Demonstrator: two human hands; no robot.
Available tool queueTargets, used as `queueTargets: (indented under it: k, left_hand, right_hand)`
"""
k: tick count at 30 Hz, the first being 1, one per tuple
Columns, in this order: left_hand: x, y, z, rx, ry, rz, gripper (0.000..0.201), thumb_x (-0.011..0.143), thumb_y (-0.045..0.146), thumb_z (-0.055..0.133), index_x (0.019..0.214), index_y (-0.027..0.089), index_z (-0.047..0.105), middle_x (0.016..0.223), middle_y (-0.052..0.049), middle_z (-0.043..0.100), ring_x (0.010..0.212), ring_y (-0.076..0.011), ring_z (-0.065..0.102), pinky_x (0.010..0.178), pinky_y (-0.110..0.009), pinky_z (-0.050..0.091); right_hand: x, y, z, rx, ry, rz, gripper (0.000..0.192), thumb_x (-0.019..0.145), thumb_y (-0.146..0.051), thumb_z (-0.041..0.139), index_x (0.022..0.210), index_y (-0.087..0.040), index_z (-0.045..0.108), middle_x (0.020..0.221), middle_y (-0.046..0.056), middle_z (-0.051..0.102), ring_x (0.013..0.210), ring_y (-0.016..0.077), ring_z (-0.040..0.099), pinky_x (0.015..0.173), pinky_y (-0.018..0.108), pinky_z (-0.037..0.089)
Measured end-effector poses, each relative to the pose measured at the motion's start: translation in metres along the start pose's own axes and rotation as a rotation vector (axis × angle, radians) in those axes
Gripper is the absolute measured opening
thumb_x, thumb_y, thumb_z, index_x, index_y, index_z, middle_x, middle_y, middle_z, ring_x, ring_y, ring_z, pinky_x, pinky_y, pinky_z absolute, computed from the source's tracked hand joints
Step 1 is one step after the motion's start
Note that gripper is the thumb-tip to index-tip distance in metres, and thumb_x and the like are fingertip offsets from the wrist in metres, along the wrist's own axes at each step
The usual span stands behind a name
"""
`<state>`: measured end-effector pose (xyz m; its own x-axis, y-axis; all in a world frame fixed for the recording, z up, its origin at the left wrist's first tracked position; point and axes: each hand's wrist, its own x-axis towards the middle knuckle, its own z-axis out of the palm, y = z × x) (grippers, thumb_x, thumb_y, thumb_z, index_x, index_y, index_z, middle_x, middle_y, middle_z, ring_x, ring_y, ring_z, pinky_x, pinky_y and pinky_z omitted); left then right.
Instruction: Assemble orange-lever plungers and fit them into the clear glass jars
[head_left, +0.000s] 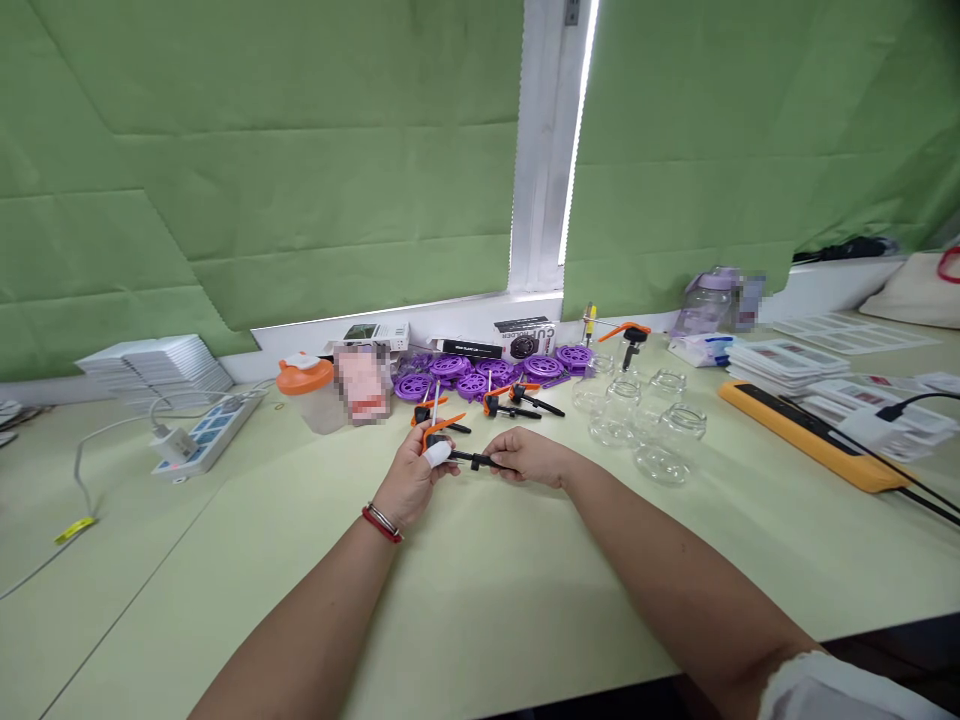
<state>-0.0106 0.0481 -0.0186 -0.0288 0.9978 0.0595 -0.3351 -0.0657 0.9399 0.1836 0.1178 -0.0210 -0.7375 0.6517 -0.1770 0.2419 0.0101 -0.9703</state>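
Note:
My left hand (415, 478), with a white bandage on one finger and a red bracelet at the wrist, grips the head end of a black and orange pump sprayer (459, 452) just above the pale green table (480, 600). My right hand (527, 457) pinches the sprayer's black tube end. Both hands meet at mid-table. More orange and black pump sprayers (514, 402) lie just beyond my hands. Several purple round lids (480, 375) sit behind them. Several empty clear glass jars (651, 420) stand to the right of my hands.
An orange-lidded container (306, 392) and a white power strip (206, 432) with cable lie at left, with stacked white cards (161, 362) behind. A long orange and black case (814, 432), card stacks (787, 362) and cables lie at right. Small boxes (525, 338) line the sill.

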Motion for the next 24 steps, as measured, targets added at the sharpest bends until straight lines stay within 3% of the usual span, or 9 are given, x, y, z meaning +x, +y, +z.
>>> queueTargets:
  k: [17, 24]
  left_hand:
    - [-0.0009, -0.0039, 0.0007, 0.082, -0.012, 0.027, 0.051, 0.067, 0.022, 0.070, 0.113, 0.020, 0.049, 0.089, -0.001, 0.056, 0.070, -0.0115, 0.055, 0.065, -0.030, 0.049]
    - [0.0003, -0.0043, 0.0003, 0.127, 0.024, -0.029, 0.060, 0.060, 0.015, 0.072, 0.114, 0.020, 0.048, 0.086, 0.000, 0.055, 0.070, -0.0116, 0.055, 0.066, -0.030, 0.049]
  right_hand:
    - [0.0007, -0.0053, 0.0048, 0.003, 0.052, 0.033, 0.020, 0.078, -0.030, 0.060, 0.082, -0.011, 0.065, 0.059, -0.002, 0.055, 0.043, 0.0040, 0.036, 0.045, 0.019, 0.027]
    - [0.0016, -0.0064, 0.0096, 0.033, 0.045, 0.040, 0.016, 0.079, -0.025, 0.058, 0.081, -0.011, 0.065, 0.060, -0.002, 0.055, 0.044, 0.0042, 0.037, 0.045, 0.019, 0.027]
